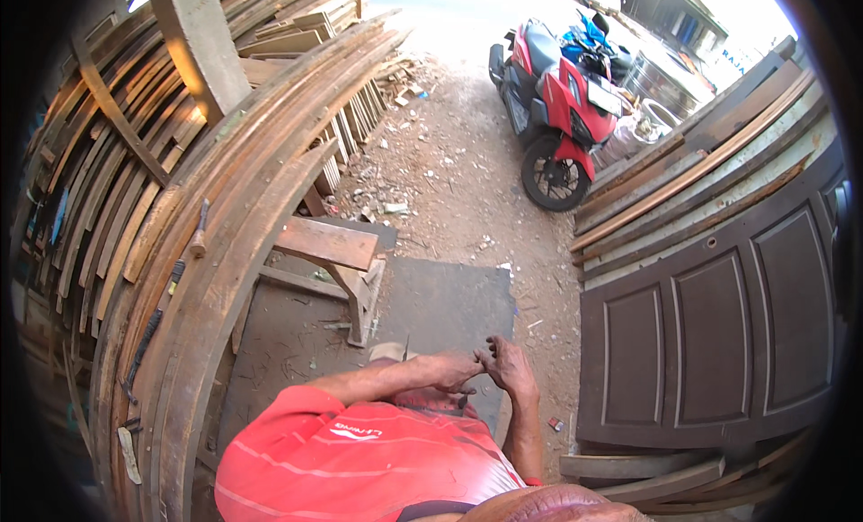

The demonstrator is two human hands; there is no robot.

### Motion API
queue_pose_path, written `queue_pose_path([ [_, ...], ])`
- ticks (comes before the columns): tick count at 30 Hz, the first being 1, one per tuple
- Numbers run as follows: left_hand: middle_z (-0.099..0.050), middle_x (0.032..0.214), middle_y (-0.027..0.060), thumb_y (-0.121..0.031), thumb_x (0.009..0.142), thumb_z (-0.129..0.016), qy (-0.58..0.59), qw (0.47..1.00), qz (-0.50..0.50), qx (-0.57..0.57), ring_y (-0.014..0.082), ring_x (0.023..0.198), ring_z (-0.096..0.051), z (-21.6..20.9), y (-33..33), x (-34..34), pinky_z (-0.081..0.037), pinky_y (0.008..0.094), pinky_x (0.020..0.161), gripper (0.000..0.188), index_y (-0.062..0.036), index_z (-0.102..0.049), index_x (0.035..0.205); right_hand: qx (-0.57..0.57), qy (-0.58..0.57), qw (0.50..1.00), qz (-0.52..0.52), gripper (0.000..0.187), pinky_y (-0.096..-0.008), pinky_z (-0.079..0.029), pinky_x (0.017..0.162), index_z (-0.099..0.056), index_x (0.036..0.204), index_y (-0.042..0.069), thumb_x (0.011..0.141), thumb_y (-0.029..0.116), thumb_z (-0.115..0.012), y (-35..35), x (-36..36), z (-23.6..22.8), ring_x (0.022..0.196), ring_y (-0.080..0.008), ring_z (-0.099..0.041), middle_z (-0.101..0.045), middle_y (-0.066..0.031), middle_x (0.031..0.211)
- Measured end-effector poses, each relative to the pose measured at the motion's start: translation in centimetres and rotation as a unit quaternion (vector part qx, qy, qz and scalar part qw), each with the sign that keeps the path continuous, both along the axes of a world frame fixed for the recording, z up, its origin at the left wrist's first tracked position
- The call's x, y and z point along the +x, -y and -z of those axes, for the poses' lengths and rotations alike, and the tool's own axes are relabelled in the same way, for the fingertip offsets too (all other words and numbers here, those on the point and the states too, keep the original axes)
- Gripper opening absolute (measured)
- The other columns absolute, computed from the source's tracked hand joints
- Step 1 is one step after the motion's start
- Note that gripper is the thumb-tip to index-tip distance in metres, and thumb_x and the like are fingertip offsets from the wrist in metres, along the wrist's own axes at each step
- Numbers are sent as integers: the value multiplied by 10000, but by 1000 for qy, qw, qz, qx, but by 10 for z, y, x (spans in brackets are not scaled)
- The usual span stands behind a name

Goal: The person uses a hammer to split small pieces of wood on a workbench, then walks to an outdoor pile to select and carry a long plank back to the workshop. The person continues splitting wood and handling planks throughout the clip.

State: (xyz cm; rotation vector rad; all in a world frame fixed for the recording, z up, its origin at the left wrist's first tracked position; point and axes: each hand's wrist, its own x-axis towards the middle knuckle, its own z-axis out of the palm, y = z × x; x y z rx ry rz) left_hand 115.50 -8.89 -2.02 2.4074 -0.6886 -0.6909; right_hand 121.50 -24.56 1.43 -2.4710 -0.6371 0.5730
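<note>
My left hand (454, 371) reaches across from the left, in front of my red shirt (360, 459). Its fingers are stretched out toward my right hand (509, 367), and the two meet at the fingertips. The fingers of my right hand are bent and drawn together, with dark smudges on them. Whether anything small sits between them cannot be made out. A small dark shape (463, 402) shows just below my left fingers, too unclear to name. Under my hands lies a flat dark board (449, 297) on the ground.
A low wooden bench (328, 242) stands ahead left. Along the left, a long plank workbench (243, 199) carries a hammer (200, 230) and a dark cord (146, 342). Stacked timber lies behind it. A panelled brown door (710, 315) leans right; a red scooter (557, 113) is parked ahead.
</note>
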Motion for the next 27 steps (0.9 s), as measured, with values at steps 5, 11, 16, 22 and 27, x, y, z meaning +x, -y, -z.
queue_pose_path([
  [5,-621,1003,243,-312,806,-626,-44,998,51,15,392,979,-589,-26,18,79,-476,461,834,473,-29,-535,1174,70,-73,990,97,428,-401,-506,794,-576,1121,-8,843,311,-642,11,57,-8,952,-333,-639,-651,-224,996],
  [11,-614,1065,233,-315,820,-602,-152,984,-3,98,381,962,-605,2,-31,163,-475,468,827,513,-57,-496,1251,4,-126,985,122,462,-379,-505,821,-582,1139,-4,840,344,-644,28,166,37,964,-311,-644,-653,-224,1029],
  [16,-642,969,236,-462,857,-550,-182,969,-134,96,400,928,-606,76,-91,242,-460,464,802,488,-3,-640,997,-174,-117,973,98,456,-386,-488,850,-606,1118,0,838,359,-639,92,230,177,984,-318,-633,-652,-206,1054],
  [22,-660,851,201,-449,853,-531,-321,926,-195,36,355,793,-614,75,-151,284,-455,440,715,445,-27,-669,876,-57,-330,940,66,492,-384,-480,810,-629,1097,-16,836,402,-636,97,293,120,930,-286,-638,-668,-198,989],
  [27,-645,818,212,-335,785,-603,-265,940,-208,47,370,788,-617,49,-159,331,-469,453,702,329,-33,-640,910,-64,-311,948,2,325,-371,-475,710,-654,980,2,870,305,-616,51,384,74,790,-258,-625,-664,-160,892],
])
